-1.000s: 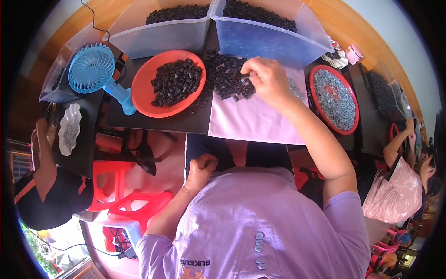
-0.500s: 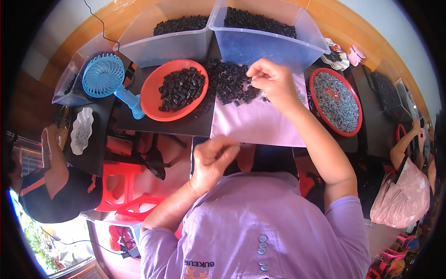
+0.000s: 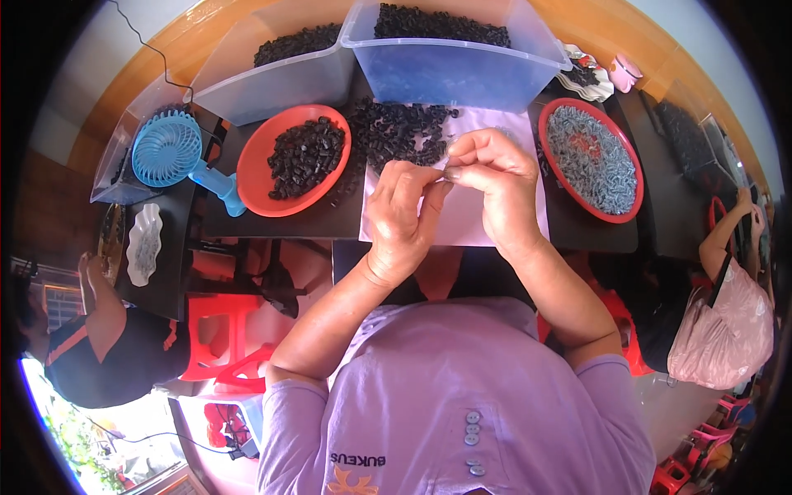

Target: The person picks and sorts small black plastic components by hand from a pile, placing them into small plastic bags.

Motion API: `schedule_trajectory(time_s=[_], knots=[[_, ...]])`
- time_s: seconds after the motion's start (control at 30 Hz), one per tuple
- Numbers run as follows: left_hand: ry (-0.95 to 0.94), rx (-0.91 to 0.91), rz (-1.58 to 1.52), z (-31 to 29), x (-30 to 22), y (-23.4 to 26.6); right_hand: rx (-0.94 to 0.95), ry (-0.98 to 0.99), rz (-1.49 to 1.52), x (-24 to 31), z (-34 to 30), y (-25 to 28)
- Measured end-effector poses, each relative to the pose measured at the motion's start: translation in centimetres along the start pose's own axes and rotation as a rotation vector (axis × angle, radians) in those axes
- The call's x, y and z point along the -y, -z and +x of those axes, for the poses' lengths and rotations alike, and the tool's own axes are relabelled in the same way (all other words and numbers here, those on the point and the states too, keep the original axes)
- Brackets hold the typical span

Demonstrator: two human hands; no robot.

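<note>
Over the pink cloth [image 3: 464, 224], my left hand [image 3: 403, 213] and my right hand [image 3: 502, 188] meet at their fingertips. Both are pinched closed. Whatever sits between the fingers is too small to make out. Just beyond them, a loose heap of small black parts [image 3: 404, 132] spreads over the cloth's far left part and the dark table. To the left, an orange-red bowl [image 3: 250, 183] holds more black parts. On the right lies a red tray [image 3: 551, 172] full of small grey screw-like pieces [image 3: 596, 169].
Two clear plastic bins [image 3: 450, 74] [image 3: 276, 87] with black parts stand along the back. A blue handheld fan [image 3: 167, 148] is beside the bowl. White scalloped dishes [image 3: 145, 243] lie at far left and back right. One person [image 3: 107, 346] sits left, another [image 3: 722, 330] right.
My left hand has risen from near my lap to above the cloth. My right hand has come back from the black heap, and their fingertips now meet. The view has shifted slightly.
</note>
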State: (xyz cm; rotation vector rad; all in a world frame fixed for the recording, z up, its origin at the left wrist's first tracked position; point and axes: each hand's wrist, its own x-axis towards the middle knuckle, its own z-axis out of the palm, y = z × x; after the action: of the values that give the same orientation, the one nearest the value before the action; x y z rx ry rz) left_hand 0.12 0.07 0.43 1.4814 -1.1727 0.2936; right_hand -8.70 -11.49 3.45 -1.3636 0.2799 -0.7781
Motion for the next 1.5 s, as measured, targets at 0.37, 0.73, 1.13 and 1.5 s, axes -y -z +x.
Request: schedule_trajectory(time_s=[0.37, 0.73, 1.13, 1.5], knots=[[-0.196, -0.004, 0.137, 0.0, 0.6, -1.0, -0.009, -0.028, 0.025, -0.5, -0.7, 0.7], [0.397, 0.013, -0.296, -0.2, -1.4, -1.3, 0.031, 0.075, -0.11, -0.6, -1.5, 1.2], [0.403, -0.004, -0.282, -1.3, -0.4, -2.6, 0.097, 0.269, -0.375, -1.2, -1.4, 2.6], [0.694, 0.047, -0.586, -1.0, -2.3, -1.9, 0.197, 0.544, -1.004, -2.4, 1.7, 6.1]])
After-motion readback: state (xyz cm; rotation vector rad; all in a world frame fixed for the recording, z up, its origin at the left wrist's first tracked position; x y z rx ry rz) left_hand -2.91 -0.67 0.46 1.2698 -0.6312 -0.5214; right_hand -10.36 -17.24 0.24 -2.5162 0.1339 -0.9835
